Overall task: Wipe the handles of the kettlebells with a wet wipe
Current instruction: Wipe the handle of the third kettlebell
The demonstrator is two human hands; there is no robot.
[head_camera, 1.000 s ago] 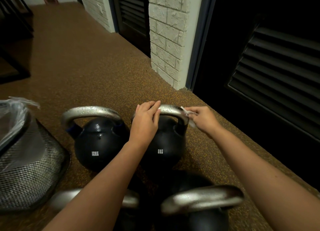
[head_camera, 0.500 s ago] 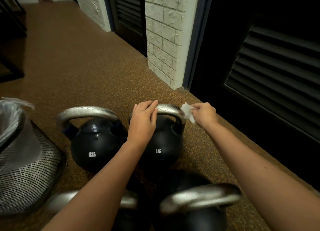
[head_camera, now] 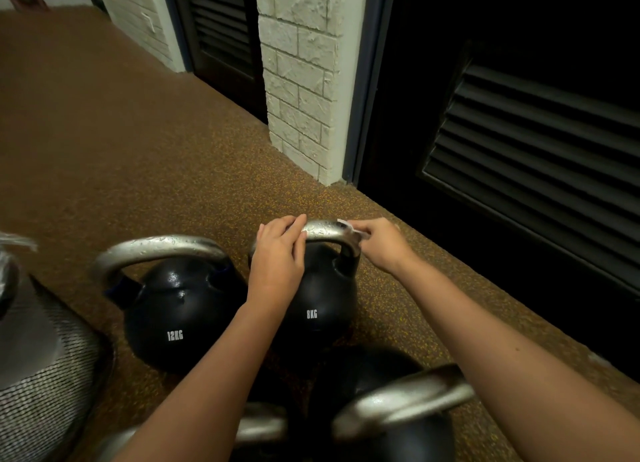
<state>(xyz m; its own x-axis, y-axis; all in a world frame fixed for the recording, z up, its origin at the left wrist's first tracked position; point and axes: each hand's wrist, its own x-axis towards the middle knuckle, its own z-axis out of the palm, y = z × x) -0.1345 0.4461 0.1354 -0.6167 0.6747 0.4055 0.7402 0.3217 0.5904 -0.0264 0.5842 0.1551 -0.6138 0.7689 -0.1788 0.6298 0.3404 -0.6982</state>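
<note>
Right hand pinches a small white wet wipe against the right bend of the 8KG kettlebell's handle. Left hand is closed over the left end of the same handle, fingers lying across the top. The 8KG kettlebell sits on the brown floor directly under both hands. Left of the grip stands the 12KG kettlebell; further left, a mesh bin. Nearer the camera, two more kettlebell handles, partly hidden by forearms.

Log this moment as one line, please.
stage: wiping 8KG kettlebell handle | left hand: steadying handle | right hand: wet wipe at right bend
</note>
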